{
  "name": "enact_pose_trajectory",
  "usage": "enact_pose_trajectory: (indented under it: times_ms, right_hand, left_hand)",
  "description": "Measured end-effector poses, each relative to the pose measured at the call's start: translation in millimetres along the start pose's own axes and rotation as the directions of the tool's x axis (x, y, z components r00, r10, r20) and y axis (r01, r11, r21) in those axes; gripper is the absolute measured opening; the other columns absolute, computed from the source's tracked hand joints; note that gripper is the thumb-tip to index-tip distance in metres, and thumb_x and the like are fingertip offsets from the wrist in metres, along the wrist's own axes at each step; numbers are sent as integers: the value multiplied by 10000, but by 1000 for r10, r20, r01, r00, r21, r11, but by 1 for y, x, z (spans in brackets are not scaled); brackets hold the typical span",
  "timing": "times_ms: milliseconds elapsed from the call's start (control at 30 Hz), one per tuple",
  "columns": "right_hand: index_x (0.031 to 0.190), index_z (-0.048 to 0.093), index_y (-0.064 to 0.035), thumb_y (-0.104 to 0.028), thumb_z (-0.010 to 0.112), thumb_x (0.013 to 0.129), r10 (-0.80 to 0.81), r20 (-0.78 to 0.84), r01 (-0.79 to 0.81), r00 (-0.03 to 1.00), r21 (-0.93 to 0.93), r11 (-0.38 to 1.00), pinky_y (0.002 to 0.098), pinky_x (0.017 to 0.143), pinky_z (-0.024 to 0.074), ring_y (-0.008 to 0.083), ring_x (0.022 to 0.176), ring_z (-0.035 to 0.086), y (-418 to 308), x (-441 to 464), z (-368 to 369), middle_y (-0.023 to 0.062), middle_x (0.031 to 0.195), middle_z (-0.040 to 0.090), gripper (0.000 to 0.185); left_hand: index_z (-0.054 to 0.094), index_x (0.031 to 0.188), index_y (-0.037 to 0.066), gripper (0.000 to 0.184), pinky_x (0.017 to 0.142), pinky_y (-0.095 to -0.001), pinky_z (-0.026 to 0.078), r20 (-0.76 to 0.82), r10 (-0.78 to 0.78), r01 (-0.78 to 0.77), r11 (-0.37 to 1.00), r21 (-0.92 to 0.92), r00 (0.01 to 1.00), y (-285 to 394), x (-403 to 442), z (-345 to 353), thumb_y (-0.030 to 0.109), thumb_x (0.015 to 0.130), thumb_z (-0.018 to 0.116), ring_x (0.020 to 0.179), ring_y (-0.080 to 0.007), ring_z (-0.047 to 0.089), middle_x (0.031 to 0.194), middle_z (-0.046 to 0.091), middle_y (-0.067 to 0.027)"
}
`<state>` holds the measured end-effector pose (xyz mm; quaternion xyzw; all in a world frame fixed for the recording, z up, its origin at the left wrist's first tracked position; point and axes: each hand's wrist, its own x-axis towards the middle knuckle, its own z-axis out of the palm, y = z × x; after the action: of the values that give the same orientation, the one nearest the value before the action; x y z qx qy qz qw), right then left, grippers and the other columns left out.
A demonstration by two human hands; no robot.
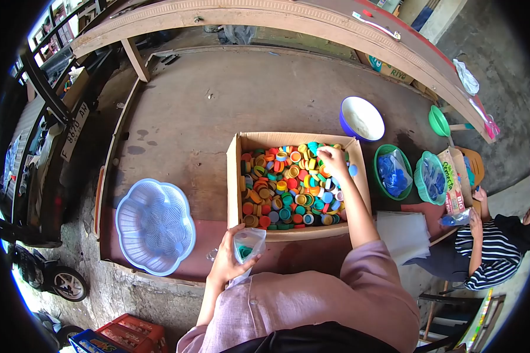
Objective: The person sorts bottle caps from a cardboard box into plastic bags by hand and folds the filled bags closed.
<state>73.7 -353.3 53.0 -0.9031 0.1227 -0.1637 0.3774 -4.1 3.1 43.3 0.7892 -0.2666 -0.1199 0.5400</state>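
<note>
A cardboard box (300,236) full of loose plastic bottle caps (282,197) in many colours sits before me on the table. My left hand (229,259) is closed on a small clear plastic bag (254,237) at the box's near left corner. Green caps (244,251) show inside that bag. Over the back right part of the box, my right hand (332,159) has its fingers pinched together among the caps. Teal caps (313,146) lie right beside its fingertips; whether one is between them I cannot make out.
A blue plastic basket (156,226) stands at left. Right of the box are a white-and-purple bowl (363,119), green baskets (393,172) with bagged blue caps, and clear plastic sheets (401,235). Another person (489,250) at far right handles a bag. A wooden rail (265,13) spans the back.
</note>
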Motion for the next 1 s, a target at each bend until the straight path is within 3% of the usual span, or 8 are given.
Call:
enact_pose_trajectory:
  times_ms: [67,233,433,567,633,667,767,1000]
  right_hand:
    - [822,613,-15,-147,587,794,286,368,-464,885,635,618,219,517,322,56,554,402,-10,-10,-14,-46,611,461,137]
    - [895,624,-24,-143,589,803,32,459,-400,888,734,548,237,513,331,48,567,400,-59,-56,-9,-31,631,477,155]
    - [992,598,-4,-179,633,787,-331,635,96,698,375,922,281,553,401,139,605,521,-141,-126,27,74,669,551,271]
    - [980,601,-36,-192,625,791,-279,240,186,930,345,920,300,521,416,145,595,546,-100,-88,38,84,690,574,246]
    - [870,616,-44,-210,629,773,128,127,-143,984,116,983,303,480,412,151,592,580,-73,-44,23,87,633,598,192]
    - [849,623,-55,-256,634,760,80,-42,-84,996,-119,989,321,516,415,172,604,587,-48,-26,22,94,634,602,220]
    - [800,641,-80,-404,637,717,-85,-212,-81,974,-666,741,370,669,397,230,629,591,-3,9,19,102,615,605,335]
    - [595,646,-93,-482,604,717,55,-122,-133,991,-856,500,348,770,353,216,654,604,-8,35,31,86,626,621,410]
  left_hand:
    - [363,1200,2,758,875,-388,418,-32,18,-18,1000,-4,999,-3,0,2,228,584,741,994,-318,546,1036,558,-195]
    - [359,1201,1,759,872,-387,421,-16,10,-10,1000,24,1000,-3,1,2,229,586,741,989,-318,549,1035,558,-195]
    - [353,1206,-12,767,878,-386,417,4,9,-9,1000,15,1000,-4,1,2,218,591,750,1005,-323,529,1074,519,-194]
    - [355,1206,-5,756,871,-375,423,-4,-2,2,1000,26,1000,-3,0,1,219,596,742,986,-305,552,1044,556,-191]
    - [356,1209,-10,765,881,-383,415,6,-20,20,1000,11,1000,-1,-1,1,218,594,748,1007,-320,528,1074,520,-193]
    - [356,1212,-15,773,890,-391,407,16,-34,34,999,-4,999,-1,0,1,217,591,753,1027,-336,503,1104,485,-195]
    - [357,1212,-13,769,887,-391,411,22,-35,36,999,-23,999,-4,0,0,216,594,753,1024,-336,508,1101,491,-198]
    - [352,1215,-12,771,879,-392,419,28,-37,37,999,-31,999,-1,1,-1,207,595,754,1013,-338,520,1113,494,-202]
